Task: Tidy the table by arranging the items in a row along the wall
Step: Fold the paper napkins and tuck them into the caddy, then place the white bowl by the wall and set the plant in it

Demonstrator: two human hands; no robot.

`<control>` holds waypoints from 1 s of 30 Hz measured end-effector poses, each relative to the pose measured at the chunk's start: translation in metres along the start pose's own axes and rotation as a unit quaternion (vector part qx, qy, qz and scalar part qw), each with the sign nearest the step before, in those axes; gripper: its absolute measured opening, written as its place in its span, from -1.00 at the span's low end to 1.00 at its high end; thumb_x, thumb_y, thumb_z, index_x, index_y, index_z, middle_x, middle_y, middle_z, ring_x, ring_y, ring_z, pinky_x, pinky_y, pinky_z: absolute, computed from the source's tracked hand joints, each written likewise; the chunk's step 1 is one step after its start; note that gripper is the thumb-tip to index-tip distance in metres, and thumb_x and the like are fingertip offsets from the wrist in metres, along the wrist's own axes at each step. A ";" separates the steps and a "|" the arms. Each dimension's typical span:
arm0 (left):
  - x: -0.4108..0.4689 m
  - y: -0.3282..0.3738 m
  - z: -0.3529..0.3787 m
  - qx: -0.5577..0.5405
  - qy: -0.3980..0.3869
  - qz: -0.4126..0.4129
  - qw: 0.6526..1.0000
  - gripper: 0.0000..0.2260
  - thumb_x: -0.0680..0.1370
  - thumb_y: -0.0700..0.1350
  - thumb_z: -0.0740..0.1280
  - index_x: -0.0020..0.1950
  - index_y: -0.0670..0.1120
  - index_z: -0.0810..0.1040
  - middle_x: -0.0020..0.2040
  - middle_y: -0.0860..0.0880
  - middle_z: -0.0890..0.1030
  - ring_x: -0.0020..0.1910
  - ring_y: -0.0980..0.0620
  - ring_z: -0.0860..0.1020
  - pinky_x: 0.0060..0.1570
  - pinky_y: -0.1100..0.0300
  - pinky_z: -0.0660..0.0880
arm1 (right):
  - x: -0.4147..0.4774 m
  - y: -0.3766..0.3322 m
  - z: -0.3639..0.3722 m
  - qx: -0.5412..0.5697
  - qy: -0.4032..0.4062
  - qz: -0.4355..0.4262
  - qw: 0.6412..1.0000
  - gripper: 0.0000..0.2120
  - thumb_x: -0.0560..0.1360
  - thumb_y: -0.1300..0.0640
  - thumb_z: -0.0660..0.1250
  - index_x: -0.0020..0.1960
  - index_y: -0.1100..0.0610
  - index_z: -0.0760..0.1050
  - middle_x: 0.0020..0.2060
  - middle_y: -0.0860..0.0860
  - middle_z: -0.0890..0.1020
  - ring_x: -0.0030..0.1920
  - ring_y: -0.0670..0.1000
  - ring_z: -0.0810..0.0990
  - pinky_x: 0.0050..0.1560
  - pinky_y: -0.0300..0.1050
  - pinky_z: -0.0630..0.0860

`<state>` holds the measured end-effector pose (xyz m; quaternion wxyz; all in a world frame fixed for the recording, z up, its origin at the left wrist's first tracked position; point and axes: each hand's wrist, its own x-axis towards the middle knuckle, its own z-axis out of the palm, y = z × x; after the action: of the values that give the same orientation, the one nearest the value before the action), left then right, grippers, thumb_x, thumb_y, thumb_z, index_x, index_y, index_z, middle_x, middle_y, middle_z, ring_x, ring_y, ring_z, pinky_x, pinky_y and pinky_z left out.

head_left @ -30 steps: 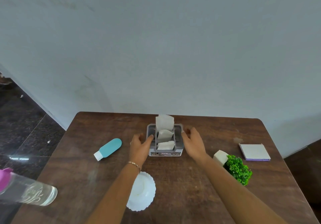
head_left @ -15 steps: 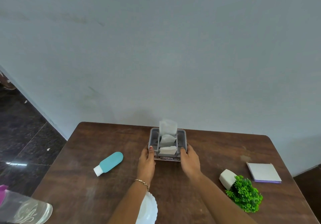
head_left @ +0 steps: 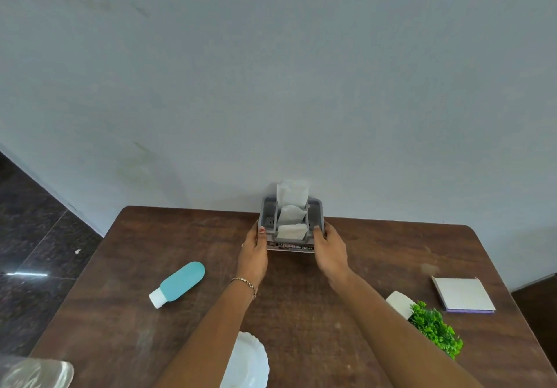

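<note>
A grey holder (head_left: 316, 213) with white paper napkins standing in it sits at the far edge of the brown table (head_left: 376, 246), against the wall. My left hand (head_left: 254, 252) grips its left side and my right hand (head_left: 330, 250) grips its right side. A teal bottle (head_left: 180, 282) with a white cap lies on its side to the left. A white scalloped plate (head_left: 250, 360) is near the front, partly under my left arm. A small potted green plant (head_left: 431, 324) lies tipped over at the right. A white notepad (head_left: 462, 294) lies beyond it.
A clear plastic bottle (head_left: 36, 372) shows at the bottom left corner. The pale wall (head_left: 271, 86) rises straight behind the table. Dark tiled floor (head_left: 30, 237) lies to the left of the table.
Both hands have pushed the napkin holder away from me, from mid-table to the back edge at the wall. The other items have stayed where they were.
</note>
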<state>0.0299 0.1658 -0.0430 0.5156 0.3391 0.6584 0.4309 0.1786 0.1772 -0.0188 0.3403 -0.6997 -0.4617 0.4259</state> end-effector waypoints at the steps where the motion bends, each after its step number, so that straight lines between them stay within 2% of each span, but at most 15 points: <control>1: 0.000 0.002 -0.001 0.002 -0.006 0.001 1.000 -0.61 0.62 0.08 0.07 0.45 0.07 0.28 0.41 -0.04 0.41 0.39 -0.07 0.37 0.38 -0.09 0.32 | -0.001 -0.001 -0.001 0.011 -0.005 -0.005 1.000 -0.66 0.63 0.04 0.10 0.36 0.09 0.38 0.25 0.03 0.54 0.23 0.03 0.50 0.27 -0.03 0.42; 4: 0.002 0.004 -0.004 0.020 -0.032 -0.002 0.999 -0.60 0.62 0.09 0.06 0.46 0.09 0.26 0.42 -0.02 0.39 0.40 -0.06 0.35 0.40 -0.09 0.30 | -0.004 -0.006 -0.006 0.051 -0.042 -0.019 0.998 -0.66 0.64 0.06 0.09 0.38 0.09 0.35 0.20 -0.01 0.52 0.15 -0.07 0.44 0.27 -0.12 0.36; 7: 0.001 0.008 -0.009 0.036 -0.064 -0.020 0.997 -0.58 0.62 0.11 0.05 0.49 0.14 0.17 0.48 -0.01 0.30 0.45 -0.06 0.29 0.43 -0.10 0.26 | -0.005 -0.006 -0.011 0.078 -0.089 -0.007 0.993 -0.63 0.64 0.03 0.08 0.42 0.06 0.27 0.19 -0.08 0.46 0.23 -0.06 0.43 0.31 -0.12 0.33; 10: -0.010 0.016 -0.015 0.052 -0.066 -0.015 0.996 -0.53 0.62 0.11 0.05 0.52 0.11 0.05 0.54 0.00 0.17 0.49 -0.10 0.20 0.45 -0.09 0.20 | -0.008 0.001 -0.011 0.077 -0.081 -0.003 0.994 -0.54 0.62 0.00 0.13 0.47 0.09 0.17 0.34 -0.02 0.44 0.32 0.00 0.42 0.41 -0.03 0.32; 12: -0.028 0.023 -0.020 0.082 -0.051 0.002 0.995 -0.50 0.61 0.11 0.10 0.52 0.07 0.06 0.54 -0.01 0.15 0.49 -0.10 0.19 0.45 -0.06 0.19 | -0.016 0.006 -0.009 0.063 -0.062 0.005 0.996 -0.45 0.61 0.00 0.16 0.51 0.13 0.08 0.43 0.05 0.36 0.42 0.05 0.34 0.45 0.06 0.27; 13: -0.039 0.027 -0.024 0.113 -0.052 0.024 0.992 -0.48 0.60 0.10 0.14 0.52 0.05 0.07 0.54 0.00 0.16 0.49 -0.08 0.20 0.44 -0.03 0.20 | -0.024 0.009 -0.008 0.053 -0.052 -0.005 0.997 -0.47 0.60 0.01 0.17 0.51 0.13 0.11 0.43 0.05 0.36 0.42 0.05 0.34 0.45 0.07 0.27; 14: -0.052 0.029 -0.029 0.158 -0.065 0.052 0.984 -0.46 0.58 0.10 0.19 0.51 0.05 0.09 0.53 0.01 0.18 0.49 -0.06 0.20 0.42 -0.01 0.21 | -0.033 0.011 -0.005 0.043 -0.043 -0.023 0.998 -0.51 0.60 0.02 0.18 0.48 0.11 0.17 0.40 0.04 0.39 0.41 0.05 0.36 0.44 0.07 0.29; 16: -0.076 0.027 -0.041 0.262 -0.138 0.102 0.950 -0.37 0.51 0.17 0.28 0.50 0.07 0.11 0.52 0.04 0.20 0.49 -0.02 0.19 0.41 0.01 0.21 | -0.057 0.018 0.000 0.020 -0.039 -0.068 0.997 -0.59 0.59 0.06 0.20 0.41 0.06 0.25 0.35 0.02 0.44 0.36 0.03 0.40 0.41 0.09 0.33; 18: -0.097 0.015 -0.056 0.363 -0.217 0.100 0.901 -0.23 0.39 0.32 0.32 0.50 0.12 0.11 0.52 0.06 0.18 0.50 -0.01 0.18 0.43 0.01 0.22 | -0.085 0.029 0.007 -0.005 -0.059 -0.096 0.994 -0.58 0.57 0.10 0.23 0.40 0.10 0.25 0.34 0.01 0.42 0.34 -0.01 0.40 0.40 0.05 0.35; 20: -0.114 -0.009 -0.071 0.448 -0.243 0.084 0.857 -0.09 0.28 0.42 0.34 0.50 0.14 0.05 0.55 0.05 0.12 0.52 -0.03 0.13 0.45 -0.04 0.19 | -0.110 0.046 0.014 -0.031 -0.093 -0.094 0.991 -0.50 0.57 0.11 0.25 0.46 0.14 0.20 0.35 -0.04 0.35 0.37 -0.07 0.34 0.43 -0.03 0.31; 22: -0.133 -0.035 -0.084 0.494 -0.229 0.060 0.837 0.01 0.24 0.39 0.40 0.52 0.08 -0.02 0.56 0.04 0.05 0.53 -0.05 0.07 0.48 -0.02 0.14 | -0.132 0.064 0.021 -0.050 -0.120 -0.088 0.988 -0.50 0.55 0.13 0.27 0.45 0.13 0.22 0.32 -0.07 0.35 0.37 -0.08 0.34 0.42 -0.04 0.31; 24: -0.149 -0.057 -0.092 0.516 -0.204 0.048 0.831 0.06 0.24 0.35 0.44 0.53 0.04 -0.08 0.56 0.05 0.01 0.53 -0.03 0.04 0.48 0.04 0.11 | -0.150 0.078 0.026 -0.043 -0.133 -0.071 0.988 -0.57 0.54 0.16 0.29 0.38 0.10 0.30 0.25 -0.11 0.41 0.33 -0.05 0.42 0.33 -0.09 0.39; 27: -0.162 -0.080 -0.098 0.538 -0.128 0.094 0.828 0.06 0.22 0.35 0.44 0.52 0.05 -0.06 0.55 0.03 0.09 0.51 -0.02 0.11 0.46 0.06 0.17 | -0.167 0.086 0.031 -0.031 -0.140 -0.041 0.989 -0.73 0.53 0.23 0.28 0.17 -0.01 0.36 0.09 -0.18 0.50 0.20 -0.06 0.52 0.17 -0.23 0.43; 30: -0.164 -0.092 -0.102 0.545 -0.066 0.130 0.826 0.01 0.23 0.36 0.41 0.51 0.07 -0.02 0.50 0.03 0.19 0.45 -0.02 0.21 0.40 0.03 0.29 | -0.178 0.090 0.034 -0.041 -0.158 -0.036 0.986 -0.71 0.53 0.26 0.24 0.20 0.02 0.34 0.19 -0.07 0.52 0.26 -0.06 0.48 0.21 -0.26 0.39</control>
<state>-0.0307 -0.0390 -0.0546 0.2285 0.6750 0.7003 0.0417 0.1426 -0.0174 -0.0610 0.2489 -0.6198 -0.5516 0.4996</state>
